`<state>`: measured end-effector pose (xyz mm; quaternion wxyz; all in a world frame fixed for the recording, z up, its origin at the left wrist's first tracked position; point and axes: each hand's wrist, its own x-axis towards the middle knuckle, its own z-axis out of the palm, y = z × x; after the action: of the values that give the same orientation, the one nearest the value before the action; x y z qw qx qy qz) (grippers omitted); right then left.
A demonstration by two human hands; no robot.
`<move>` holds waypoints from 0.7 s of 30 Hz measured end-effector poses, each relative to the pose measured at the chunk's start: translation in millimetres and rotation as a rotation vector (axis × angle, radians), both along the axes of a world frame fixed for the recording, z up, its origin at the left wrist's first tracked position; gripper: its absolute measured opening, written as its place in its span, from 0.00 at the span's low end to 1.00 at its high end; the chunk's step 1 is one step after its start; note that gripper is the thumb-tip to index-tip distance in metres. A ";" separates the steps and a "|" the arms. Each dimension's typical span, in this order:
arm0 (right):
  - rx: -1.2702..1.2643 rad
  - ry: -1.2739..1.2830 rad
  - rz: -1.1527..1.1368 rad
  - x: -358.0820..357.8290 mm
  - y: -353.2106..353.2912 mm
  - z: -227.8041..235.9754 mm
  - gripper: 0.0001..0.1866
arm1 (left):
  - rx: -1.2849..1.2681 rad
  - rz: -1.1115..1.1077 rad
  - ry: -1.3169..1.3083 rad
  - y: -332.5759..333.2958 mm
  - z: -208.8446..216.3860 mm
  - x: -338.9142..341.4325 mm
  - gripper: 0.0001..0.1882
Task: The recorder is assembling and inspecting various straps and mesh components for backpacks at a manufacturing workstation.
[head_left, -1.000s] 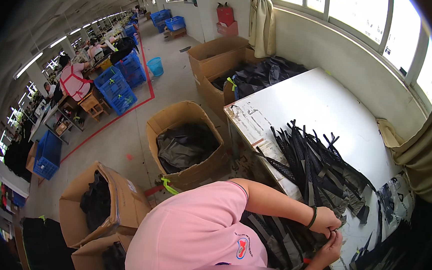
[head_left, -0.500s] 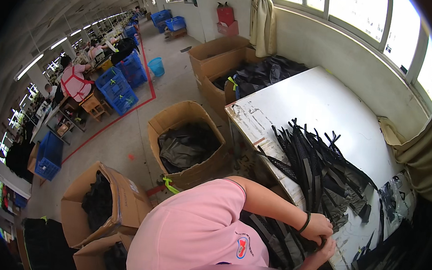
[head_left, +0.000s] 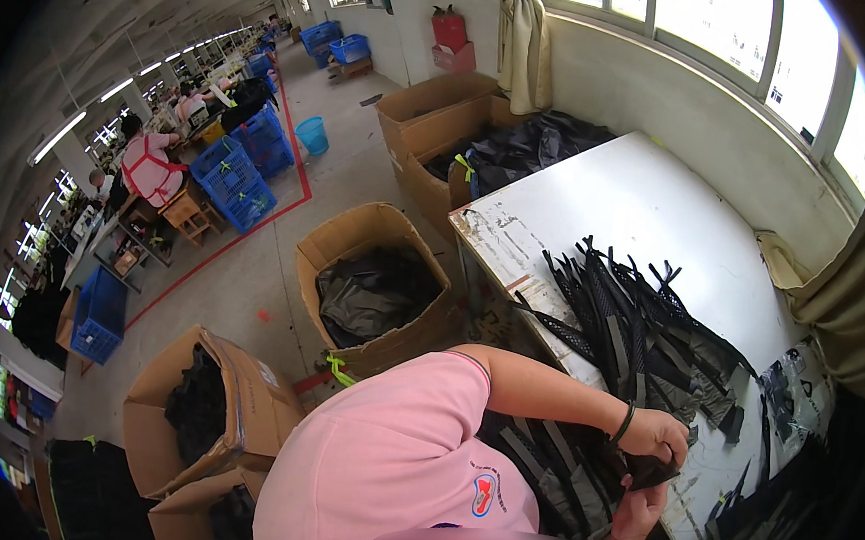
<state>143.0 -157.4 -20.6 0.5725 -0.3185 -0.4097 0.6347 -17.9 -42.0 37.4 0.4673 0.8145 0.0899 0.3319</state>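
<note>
At the lower left, a cardboard box (head_left: 234,387) stands open with black cloth in it. Nearer the middle, a bigger box (head_left: 387,345) also holds dark cloth. A piece that slips toward that side could land on the floor (head_left: 281,290) or get mixed in.

In the lower middle, under the bent arm, lies a bundle of dark strips (head_left: 544,468). The strips overlap a lot, so one pull might drag others along and make a tangle.

To the right of it, by the near edge of the table (head_left: 648,200), the small dark cloth piece (head_left: 651,472) is up between the two hands. The left hand (head_left: 654,436) has its fingers clamped on it. The right hand (head_left: 639,509) is just below, fingers up against the cloth; nobody can tell if they pinch it. If that hold is loose, the cloth could twist or drop.

Farther right, a messy pile of black strips (head_left: 610,318) spreads over the table. A bumping elbow could push some off.
</note>
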 end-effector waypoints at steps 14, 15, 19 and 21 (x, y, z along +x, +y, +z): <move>0.164 -0.720 -0.806 -3.2 10.6 -18.2 0.09 | 0.047 0.166 0.425 -0.7 -2.0 13.7 0.15; 0.157 -0.726 -0.816 -4.2 6.9 -12.2 0.09 | 0.057 0.160 0.461 -1.5 -0.9 16.8 0.14; 0.089 -0.671 -0.865 -12.1 -11.5 19.9 0.10 | -0.009 0.211 0.352 4.4 -3.7 18.5 0.16; 0.138 -0.761 -0.723 -29.2 -1.8 26.5 0.11 | -0.157 0.176 0.387 15.9 -4.0 5.2 0.19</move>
<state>113.8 -159.2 5.9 0.5853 -0.6089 -0.4934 0.2079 -12.6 -26.1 33.4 0.4725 0.8131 0.2740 0.2012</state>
